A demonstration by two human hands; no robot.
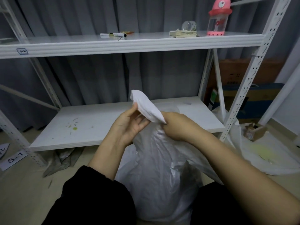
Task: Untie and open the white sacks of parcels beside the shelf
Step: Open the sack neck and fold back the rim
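A white plastic sack (pixel 162 179) stands on the floor between my knees, in front of the white metal shelf (pixel 123 44). Its gathered neck (pixel 146 106) sticks up and to the left as a twisted white tail. My left hand (pixel 129 124) holds the tail from below, thumb on its left side and fingers under it. My right hand (pixel 177 125) grips the neck just below the tail, fingers curled round the bunched plastic. What is inside the sack is hidden.
The lower shelf board (pixel 90 125) lies just behind the sack. A second white sack (pixel 263 153) lies open on the floor at right by a small cardboard box (pixel 254 132). A pink bottle (pixel 218 18), markers and papers sit on the upper shelf. Paper labels lie at left.
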